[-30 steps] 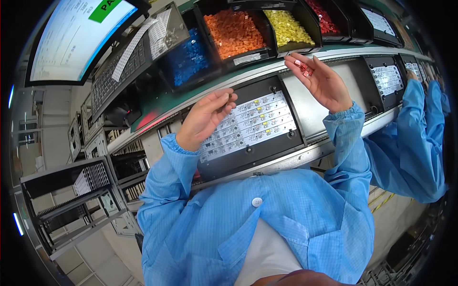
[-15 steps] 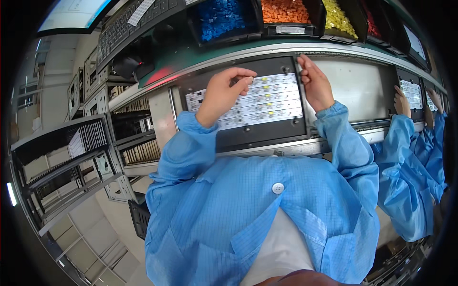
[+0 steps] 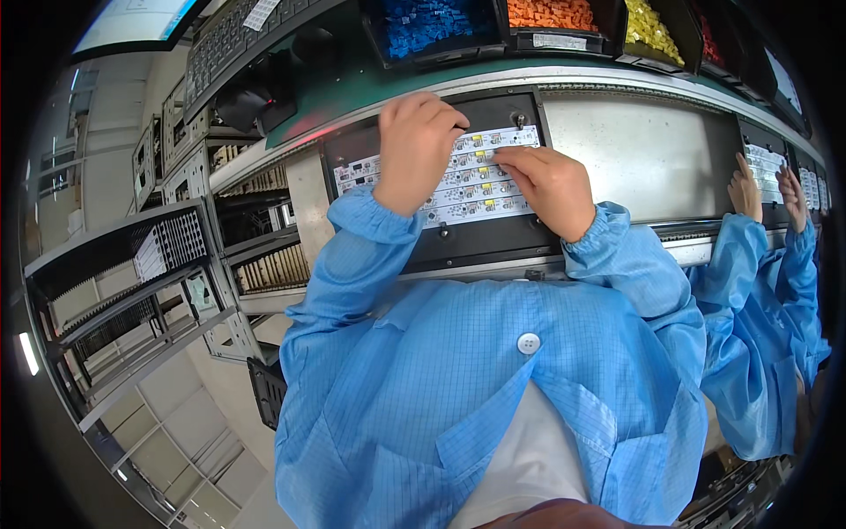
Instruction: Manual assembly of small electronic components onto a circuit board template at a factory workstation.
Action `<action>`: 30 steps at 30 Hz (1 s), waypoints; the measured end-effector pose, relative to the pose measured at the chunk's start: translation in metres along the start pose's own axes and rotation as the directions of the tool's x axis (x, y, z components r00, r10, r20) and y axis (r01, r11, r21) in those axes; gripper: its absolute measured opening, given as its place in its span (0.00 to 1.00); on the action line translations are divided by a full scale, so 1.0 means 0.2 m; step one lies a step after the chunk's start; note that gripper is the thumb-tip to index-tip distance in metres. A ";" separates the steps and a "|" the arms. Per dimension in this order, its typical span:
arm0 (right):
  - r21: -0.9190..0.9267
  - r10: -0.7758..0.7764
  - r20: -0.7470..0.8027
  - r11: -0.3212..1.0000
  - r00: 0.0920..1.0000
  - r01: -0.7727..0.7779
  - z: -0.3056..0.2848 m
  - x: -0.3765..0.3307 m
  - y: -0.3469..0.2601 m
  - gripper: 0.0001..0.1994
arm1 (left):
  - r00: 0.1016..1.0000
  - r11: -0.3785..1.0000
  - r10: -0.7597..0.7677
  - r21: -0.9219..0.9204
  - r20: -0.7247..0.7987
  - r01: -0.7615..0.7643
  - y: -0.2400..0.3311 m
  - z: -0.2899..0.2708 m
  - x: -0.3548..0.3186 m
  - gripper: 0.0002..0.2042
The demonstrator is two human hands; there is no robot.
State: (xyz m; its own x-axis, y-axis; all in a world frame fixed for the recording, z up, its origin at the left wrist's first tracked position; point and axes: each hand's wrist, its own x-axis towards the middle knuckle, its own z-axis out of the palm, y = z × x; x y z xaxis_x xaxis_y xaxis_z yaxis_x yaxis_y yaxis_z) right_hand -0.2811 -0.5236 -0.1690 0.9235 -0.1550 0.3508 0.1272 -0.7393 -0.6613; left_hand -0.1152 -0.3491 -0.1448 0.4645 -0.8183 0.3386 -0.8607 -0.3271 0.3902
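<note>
Although both the left hand (image 3: 419, 145) and the right hand (image 3: 553, 185) have bent fingers, whether either grips anything cannot be told. Closest, short of the hands, is the blue coat (image 3: 423, 379) with its white button (image 3: 529, 344). The left hand curls over the left part of the white circuit strips (image 3: 511, 137), thumb and forefinger drawn together near the topmost strip; what may lie between them is hidden. The right hand comes in from the other side, its thumb and forefinger nearly meeting just beside the yellow parts (image 3: 481, 157) on the strips; contact is too small to make out. Beneath both hands, the strips lie side by side in a black tray (image 3: 485, 240). Right of the right hand is a metal plate (image 3: 639, 159); farther right, a co-worker's hand (image 3: 747, 189) is near a second tray (image 3: 756, 132). Well left of the left hand stands a rack (image 3: 115, 236). Past the hands runs a metal rail (image 3: 564, 78), then the green counter (image 3: 344, 88), with a keyboard (image 3: 225, 53) to the left. Beyond the hands, black bins (image 3: 524, 42) hold blue pieces (image 3: 423, 26), orange pieces (image 3: 551, 13) and, rightward, yellow pieces (image 3: 652, 35). Farthest left is a monitor (image 3: 123, 26)
</note>
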 end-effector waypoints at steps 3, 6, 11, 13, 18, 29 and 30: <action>-0.033 -0.010 -0.017 0.999 1.000 0.009 -0.03 0.03 -0.01 0.08 | 0.998 0.992 -0.012 0.127 -0.065 0.020 0.02 -0.03 -0.02 0.02; -0.085 -0.018 -0.009 0.996 1.000 0.018 -0.02 0.03 0.00 0.08 | 0.999 0.992 -0.025 0.124 -0.027 0.029 0.00 -0.04 -0.06 0.02; -0.195 -0.068 -0.060 0.979 0.996 0.055 -0.02 0.04 0.00 0.08 | 0.997 0.988 -0.049 0.147 -0.052 0.056 0.00 -0.04 -0.06 0.03; -0.239 -0.123 -0.116 0.966 0.986 0.093 -0.01 0.04 0.01 0.09 | 0.998 0.987 -0.052 0.150 -0.040 0.057 0.01 -0.04 -0.06 0.03; -0.219 0.007 -0.059 0.976 0.998 -0.019 -0.05 0.03 0.03 0.08 | 0.999 0.988 -0.021 0.151 0.027 0.017 0.00 -0.02 -0.08 0.03; 0.027 0.281 -0.049 0.959 0.958 -0.280 -0.06 0.05 0.08 0.11 | 0.999 0.991 -0.014 0.131 -0.044 0.020 -0.02 0.03 -0.08 0.03; 0.076 0.346 -0.031 0.936 0.938 -0.343 -0.06 0.05 0.08 0.11 | 0.999 0.991 -0.013 0.129 -0.043 0.019 -0.02 0.03 -0.08 0.03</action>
State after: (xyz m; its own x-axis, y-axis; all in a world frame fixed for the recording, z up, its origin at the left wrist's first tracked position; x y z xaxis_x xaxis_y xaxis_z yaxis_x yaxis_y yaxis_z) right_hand -0.2740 -0.5442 -0.1687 0.8990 -0.4210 0.1209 -0.1699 -0.5896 -0.7896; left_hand -0.1214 -0.3372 -0.1563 0.4845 -0.7929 0.3695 -0.8715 -0.4009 0.2825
